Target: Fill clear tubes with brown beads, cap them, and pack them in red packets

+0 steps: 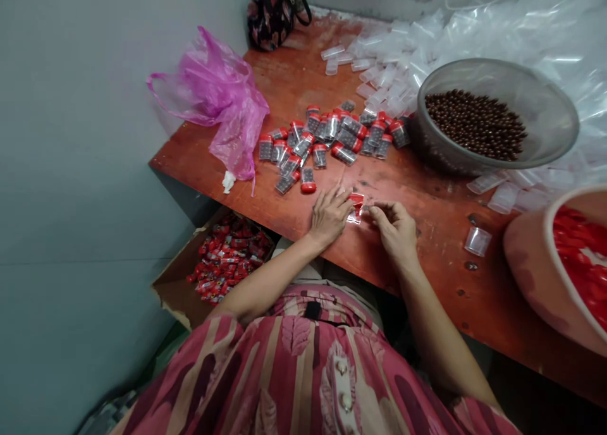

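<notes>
My left hand (332,217) lies on the red-brown table with its fingers stretched out. Its fingertips touch a small piece of clear plastic with red print (355,206), which lies flat. To the right of that piece, my right hand (392,225) has thumb and forefinger pinched together at its edge. What sits between those fingertips is too small to make out. Just beyond both hands is a loose pile of small clear jars with red lids (320,147), filled with dark balls. One such jar (308,179) stands apart at the near side of the pile.
A grey bowl of dark brown balls (474,125) stands right of the pile, before heaped empty clear containers (389,74). A pink tub (531,251) holds red lids. Left are a pink plastic bag (232,100) and, below the table, a cardboard box (175,283) of red-wrapped pieces.
</notes>
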A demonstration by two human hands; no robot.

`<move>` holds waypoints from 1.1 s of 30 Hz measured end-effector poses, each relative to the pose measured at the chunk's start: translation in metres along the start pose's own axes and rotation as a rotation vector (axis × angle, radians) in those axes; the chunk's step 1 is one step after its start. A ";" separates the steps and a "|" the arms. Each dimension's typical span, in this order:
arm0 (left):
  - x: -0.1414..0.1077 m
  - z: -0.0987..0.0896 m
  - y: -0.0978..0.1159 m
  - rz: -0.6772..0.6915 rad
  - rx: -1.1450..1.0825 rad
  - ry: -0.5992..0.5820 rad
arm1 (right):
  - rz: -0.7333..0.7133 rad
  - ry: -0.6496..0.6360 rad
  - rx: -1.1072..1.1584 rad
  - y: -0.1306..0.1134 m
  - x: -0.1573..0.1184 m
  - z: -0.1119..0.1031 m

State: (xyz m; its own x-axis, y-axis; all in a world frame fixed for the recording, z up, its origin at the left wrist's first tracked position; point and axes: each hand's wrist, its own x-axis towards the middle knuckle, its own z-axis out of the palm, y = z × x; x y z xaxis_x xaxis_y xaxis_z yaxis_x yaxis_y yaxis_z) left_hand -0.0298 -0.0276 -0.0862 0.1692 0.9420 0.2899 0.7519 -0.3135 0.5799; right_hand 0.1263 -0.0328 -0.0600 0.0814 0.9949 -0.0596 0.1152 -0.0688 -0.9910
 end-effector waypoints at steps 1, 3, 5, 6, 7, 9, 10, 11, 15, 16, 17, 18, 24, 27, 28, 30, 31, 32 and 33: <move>-0.002 -0.002 0.001 0.010 -0.029 0.013 | -0.009 -0.003 0.011 0.001 0.003 0.003; -0.006 -0.007 0.003 0.027 -0.125 0.039 | -0.001 -0.035 0.069 0.000 0.009 0.009; -0.012 -0.014 0.007 -0.009 -0.277 0.091 | 0.030 -0.069 0.143 -0.004 0.012 0.014; -0.014 -0.018 0.009 -0.065 -0.377 0.123 | 0.044 -0.082 0.168 -0.008 0.013 0.016; -0.016 -0.022 0.010 -0.141 -0.492 0.146 | 0.056 -0.096 0.181 -0.011 0.014 0.017; -0.018 -0.030 0.010 -0.318 -0.737 0.095 | 0.083 -0.166 0.175 -0.019 0.015 0.019; -0.018 -0.033 0.010 -0.404 -0.858 0.038 | 0.096 -0.224 0.159 -0.022 0.017 0.020; -0.018 -0.036 0.009 -0.479 -0.971 -0.023 | 0.106 -0.293 0.132 -0.024 0.019 0.020; -0.015 -0.045 0.006 -0.712 -1.215 -0.087 | -0.028 -0.399 -0.176 -0.034 0.051 0.016; -0.015 -0.046 0.005 -0.739 -1.221 -0.074 | -0.102 -0.329 -0.321 -0.037 0.065 0.014; -0.015 -0.048 0.005 -0.755 -1.216 -0.060 | -0.178 -0.226 -0.474 -0.040 0.080 0.012; -0.015 -0.049 0.005 -0.767 -1.212 -0.044 | -0.235 -0.105 -0.622 -0.043 0.097 0.010; -0.016 -0.052 0.002 -0.918 -1.321 0.001 | -0.175 0.151 -0.794 -0.043 0.180 0.014; -0.014 -0.056 -0.002 -0.953 -1.411 0.018 | -0.150 0.177 -0.765 -0.033 0.189 0.016; -0.013 -0.058 -0.003 -0.968 -1.446 0.034 | -0.160 0.158 -0.762 -0.031 0.188 0.015; -0.010 -0.061 -0.005 -1.019 -1.521 0.097 | -0.191 0.111 -0.770 -0.028 0.180 0.009; -0.009 -0.061 -0.006 -1.043 -1.565 0.141 | -0.204 0.091 -0.776 -0.028 0.173 0.005; -0.007 -0.062 -0.006 -1.063 -1.614 0.185 | -0.212 0.078 -0.780 -0.028 0.165 0.001; -0.005 -0.062 -0.006 -1.079 -1.663 0.226 | -0.217 0.072 -0.777 -0.029 0.154 -0.003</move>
State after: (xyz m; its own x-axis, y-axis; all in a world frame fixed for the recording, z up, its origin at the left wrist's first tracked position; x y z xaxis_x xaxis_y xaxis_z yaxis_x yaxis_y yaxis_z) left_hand -0.0750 -0.0382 -0.0442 -0.0349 0.7964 -0.6037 -0.7744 0.3603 0.5201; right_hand 0.1380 0.1221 -0.0403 0.0386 0.9866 0.1586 0.7886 0.0674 -0.6113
